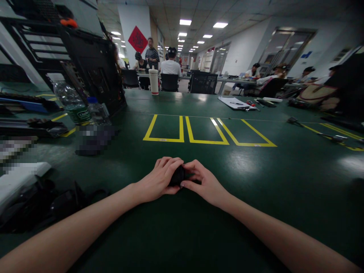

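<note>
Between my two hands sits a short black cylinder (178,176), low over the green table (182,227); whether it touches the table I cannot tell. My left hand (159,178) wraps around its left side from above, covering much of it. On the right, the fingertips and thumb of my right hand (206,184) pinch its ridged end. The cylinder's exact kind does not show.
Yellow tape outlines (163,140) lie ahead of my hands. To the left are plastic bottles (72,100), a black computer case (93,68) and dark gear (57,204). A white cup (154,81), clipboard (234,103) and tools (332,137) lie farther off. People sit beyond.
</note>
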### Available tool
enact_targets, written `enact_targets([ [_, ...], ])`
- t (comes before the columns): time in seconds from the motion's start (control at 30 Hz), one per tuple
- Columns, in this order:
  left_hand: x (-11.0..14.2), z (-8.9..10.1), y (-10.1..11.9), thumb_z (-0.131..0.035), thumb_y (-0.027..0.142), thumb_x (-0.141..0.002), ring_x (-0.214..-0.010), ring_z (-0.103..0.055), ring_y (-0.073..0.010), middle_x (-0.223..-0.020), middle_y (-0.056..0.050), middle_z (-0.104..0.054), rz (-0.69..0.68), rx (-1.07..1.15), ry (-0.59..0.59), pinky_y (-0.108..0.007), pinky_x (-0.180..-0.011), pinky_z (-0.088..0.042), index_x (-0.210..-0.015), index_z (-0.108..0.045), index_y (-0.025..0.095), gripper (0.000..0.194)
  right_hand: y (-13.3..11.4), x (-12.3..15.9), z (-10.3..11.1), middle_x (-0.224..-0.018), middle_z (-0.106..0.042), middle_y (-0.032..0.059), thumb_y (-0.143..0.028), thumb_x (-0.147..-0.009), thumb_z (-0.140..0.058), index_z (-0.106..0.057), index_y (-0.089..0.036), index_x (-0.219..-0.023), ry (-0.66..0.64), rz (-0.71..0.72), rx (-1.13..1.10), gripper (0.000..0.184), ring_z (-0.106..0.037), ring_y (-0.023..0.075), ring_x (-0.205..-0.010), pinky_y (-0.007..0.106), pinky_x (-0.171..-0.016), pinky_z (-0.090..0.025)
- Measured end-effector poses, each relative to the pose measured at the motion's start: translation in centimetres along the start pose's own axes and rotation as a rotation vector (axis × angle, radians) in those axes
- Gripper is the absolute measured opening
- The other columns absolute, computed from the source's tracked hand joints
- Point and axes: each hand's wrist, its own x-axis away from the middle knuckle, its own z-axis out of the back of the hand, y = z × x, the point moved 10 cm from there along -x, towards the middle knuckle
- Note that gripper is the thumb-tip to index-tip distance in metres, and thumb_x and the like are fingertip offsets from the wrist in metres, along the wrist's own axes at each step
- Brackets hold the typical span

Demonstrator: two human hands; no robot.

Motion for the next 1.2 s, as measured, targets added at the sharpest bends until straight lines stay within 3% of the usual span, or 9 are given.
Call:
enact_targets([
  [0.23,-0.1,0.3,0.1,-0.056,0.024,-0.075,-0.108,-0.035,-0.0262,-0.121,-0.01,-0.037,0.012,0.012,0.005,-0.045,-0.09,-0.031,-0.125,-0.017,0.023,0.063,0.6,0.0,-0.3,-0.098,-0.054,0.0012,-0.024,-0.077,-0.053,-0.045,-0.022,-0.094,-0.013,-0.056,-0.101,0.019,-0.056,0.0155,-0.092,0.035,-0.08,-0.049],
  [0.4,0.0,0.0,-0.1,-0.057,0.025,-0.075,-0.108,-0.034,-0.0261,-0.121,-0.01,-0.037,0.013,0.003,0.004,-0.044,-0.091,-0.031,-0.125,-0.018,0.022,0.063,1.3,-0.2,0.0,-0.101,-0.054,0.0033,-0.024,-0.075,-0.057,-0.044,-0.021,-0.1,0.003,-0.113,-0.101,0.029,-0.055,0.0166,-0.095,0.036,-0.082,-0.048],
  [0.7,0.0,-0.2,-0.4,-0.059,0.023,-0.072,-0.107,-0.035,-0.0269,-0.12,-0.009,-0.038,-0.001,0.011,0.047,-0.046,-0.089,-0.03,-0.125,-0.017,0.024,0.067,0.6,-0.1,-0.4,-0.095,-0.054,-0.0004,-0.019,-0.071,-0.061,-0.046,-0.023,-0.096,-0.041,-0.051,-0.074,0.03,-0.059,0.0139,-0.086,0.032,-0.077,-0.05],
  [0.83,0.1,-0.2,-0.4,-0.058,0.025,-0.073,-0.108,-0.034,-0.0269,-0.121,-0.01,-0.037,0.001,0.006,0.051,-0.046,-0.09,-0.03,-0.125,-0.017,0.023,0.067,0.9,-0.1,-0.5,-0.092,-0.056,-0.0006,-0.023,-0.076,-0.055,-0.045,-0.023,-0.095,-0.044,-0.072,-0.114,0.021,-0.059,0.0134,-0.083,0.031,-0.075,-0.05],
  [1.07,0.0,-0.1,-0.3,-0.057,0.025,-0.074,-0.107,-0.035,-0.0267,-0.121,-0.01,-0.037,0.008,0.015,0.033,-0.046,-0.089,-0.031,-0.125,-0.017,0.024,0.064,1.1,-0.2,-0.3,-0.101,-0.053,0.0027,-0.023,-0.075,-0.056,-0.043,-0.022,-0.102,-0.028,-0.129,-0.13,0.029,-0.057,0.0158,-0.091,0.034,-0.08,-0.049],
  [1.2,0.0,0.0,-0.4,-0.058,0.024,-0.074,-0.108,-0.034,-0.0263,-0.122,-0.009,-0.037,0.022,0.026,0.027,-0.045,-0.091,-0.03,-0.125,-0.018,0.023,0.065,0.6,-0.1,-0.5,-0.1,-0.053,0.0011,-0.019,-0.074,-0.056,-0.045,-0.022,-0.098,-0.052,-0.088,-0.109,0.026,-0.057,0.0154,-0.092,0.034,-0.081,-0.049],
])
